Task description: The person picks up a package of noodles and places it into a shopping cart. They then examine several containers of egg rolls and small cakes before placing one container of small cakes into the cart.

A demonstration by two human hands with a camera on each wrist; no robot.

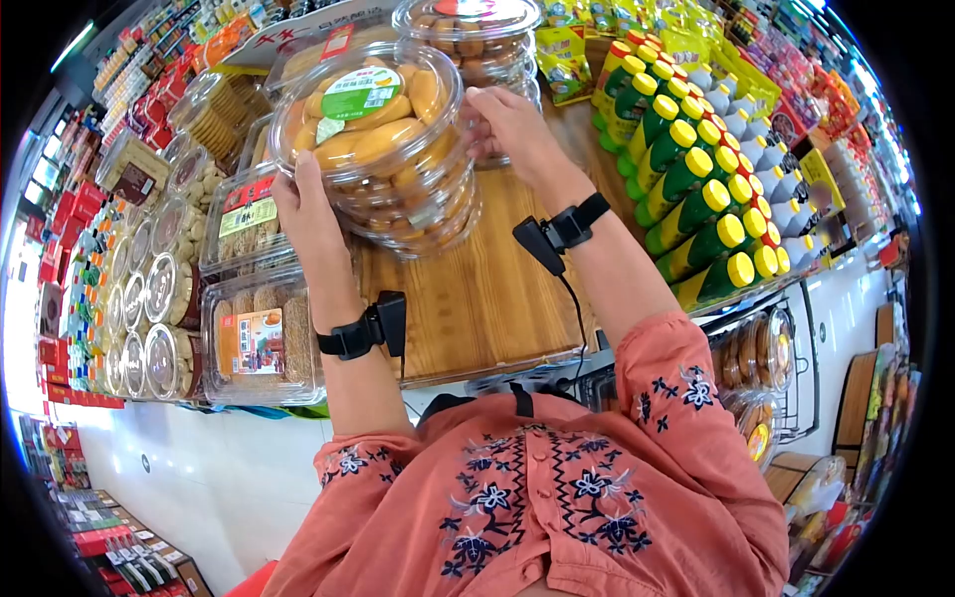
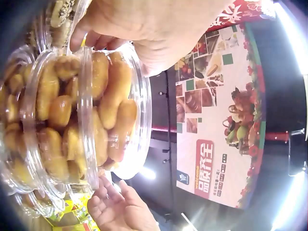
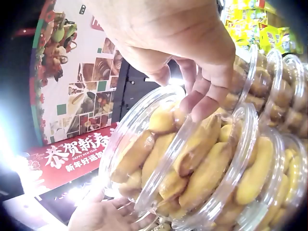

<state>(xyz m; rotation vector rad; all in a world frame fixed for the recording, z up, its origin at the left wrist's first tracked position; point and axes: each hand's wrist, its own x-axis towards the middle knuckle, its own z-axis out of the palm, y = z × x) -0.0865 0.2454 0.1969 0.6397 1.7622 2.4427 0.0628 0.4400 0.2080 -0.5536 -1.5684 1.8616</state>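
A clear round plastic tub (image 1: 383, 114) of golden, finger-shaped pastries, with a green label (image 1: 360, 93) on its lid, tops a stack of similar tubs (image 1: 423, 204). At its left side my left hand (image 1: 310, 199) grips the rim, thumb uppermost. On the opposite side my right hand (image 1: 512, 129) holds the rim with bent fingers. In the right wrist view, the right fingertips (image 3: 198, 103) lie on the band below the lid of the tub (image 3: 163, 154). The left wrist view shows the left fingers (image 2: 96, 41) curled against the tub's wall.
Another stack of round tubs (image 1: 468, 45) stands just behind the right hand. Boxed pastries (image 1: 261, 333) line the left of the wooden table (image 1: 468, 308). Rows of yellow-capped green bottles (image 1: 696, 199) stand on the right, with yellow snack bags (image 1: 564, 65) behind.
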